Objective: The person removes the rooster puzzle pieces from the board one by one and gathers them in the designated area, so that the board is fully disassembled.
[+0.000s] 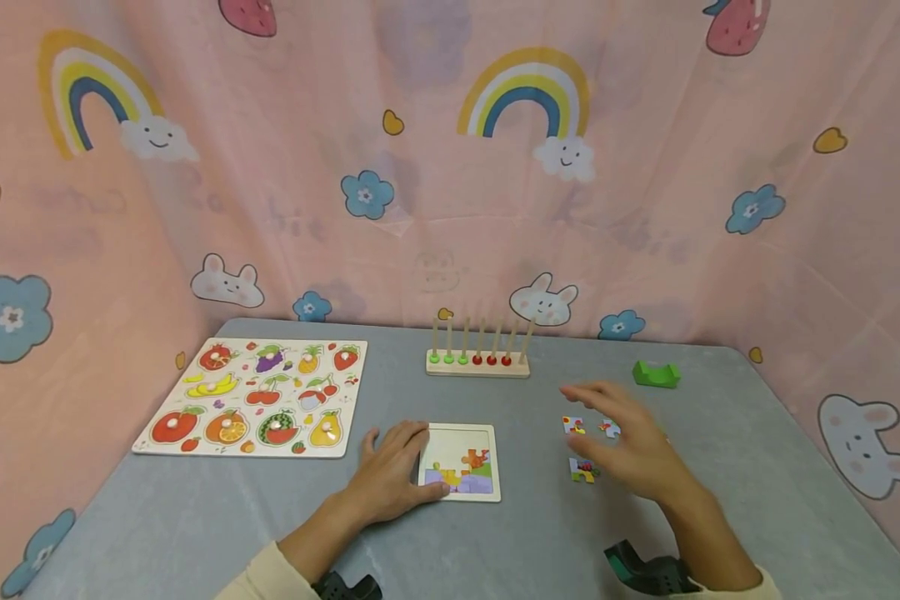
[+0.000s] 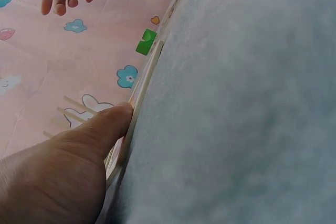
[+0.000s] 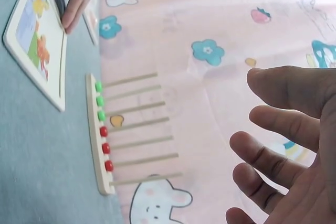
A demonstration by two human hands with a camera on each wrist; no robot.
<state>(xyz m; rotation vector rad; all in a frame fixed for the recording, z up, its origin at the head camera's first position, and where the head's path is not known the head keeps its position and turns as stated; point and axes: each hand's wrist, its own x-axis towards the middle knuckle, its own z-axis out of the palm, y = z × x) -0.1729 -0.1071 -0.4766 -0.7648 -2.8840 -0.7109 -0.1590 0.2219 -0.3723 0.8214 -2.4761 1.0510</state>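
Note:
A small jigsaw tray [image 1: 457,442] with a pale rim lies in front of me, joined pieces filling its lower part and right side. My left hand [image 1: 392,472] holds it by its left side, thumb over the front rim and fingers at the far left corner. In the left wrist view the thumb [image 2: 107,124] presses the tray's edge. My right hand [image 1: 630,442] hovers with spread fingers above loose jigsaw pieces [image 1: 582,471], holding nothing. Another piece [image 1: 573,425] and a third piece [image 1: 610,428] show between thumb and fingers; the hand may hide more.
A fruit peg puzzle board [image 1: 236,442] lies at the left. Behind the tray stands a wooden bead counter [image 1: 477,367] with upright rods and green and red beads. A green block [image 1: 656,374] sits at the back right. A patterned pink curtain [image 1: 435,242] hangs behind the table.

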